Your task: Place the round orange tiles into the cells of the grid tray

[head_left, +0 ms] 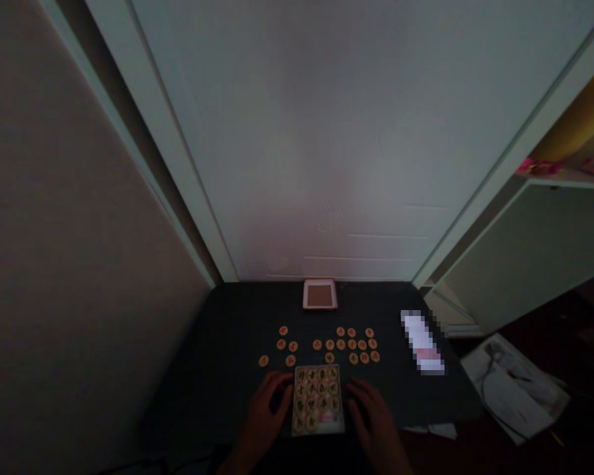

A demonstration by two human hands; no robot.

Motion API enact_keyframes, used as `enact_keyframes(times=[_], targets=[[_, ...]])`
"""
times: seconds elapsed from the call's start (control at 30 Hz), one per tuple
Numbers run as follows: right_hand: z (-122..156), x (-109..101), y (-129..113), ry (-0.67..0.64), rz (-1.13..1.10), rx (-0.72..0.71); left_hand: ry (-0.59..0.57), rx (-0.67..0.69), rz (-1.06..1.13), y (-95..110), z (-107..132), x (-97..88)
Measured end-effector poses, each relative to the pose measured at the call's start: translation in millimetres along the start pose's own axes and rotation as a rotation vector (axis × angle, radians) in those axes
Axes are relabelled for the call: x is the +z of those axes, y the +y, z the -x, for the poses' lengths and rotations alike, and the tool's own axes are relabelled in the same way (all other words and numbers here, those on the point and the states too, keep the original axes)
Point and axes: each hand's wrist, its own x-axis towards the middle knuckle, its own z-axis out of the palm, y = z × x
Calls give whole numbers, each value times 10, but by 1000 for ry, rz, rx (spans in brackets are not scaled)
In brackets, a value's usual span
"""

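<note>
A shallow box [342, 422] lies at the near edge of the dark table, filled with rows of round xiangqi pieces [311, 389] bearing black characters. Its lower right corner holds no disc and shows something pinkish. My left hand [264, 409] rests beside the box's left edge, fingers curved and thumb apart; whether it touches the box I cannot tell. On the other side, my right hand [375, 412] lies just off the right edge, fingers loosely bent and apart, holding nothing visible. Beyond the box, several red-character xiangqi pieces [352, 344] lie scattered face up.
A small white-rimmed box or lid [319, 281] stands at the back of the dark table [218, 330], by the white panel [321, 132]. A pixelated bright object [422, 343] lies at the right. Papers [515, 389] are on the floor beside an open cabinet door [539, 251].
</note>
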Motion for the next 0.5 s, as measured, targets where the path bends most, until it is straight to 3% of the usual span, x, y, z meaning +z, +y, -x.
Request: enact_keyframes(times=[0.23,0.5], targets=[[-216,-60,262,53,133,-56,-54,-21,26,-3,-6,19],[-422,-2,265,18,321,-84,-75,-37,16,-39,-23,40]])
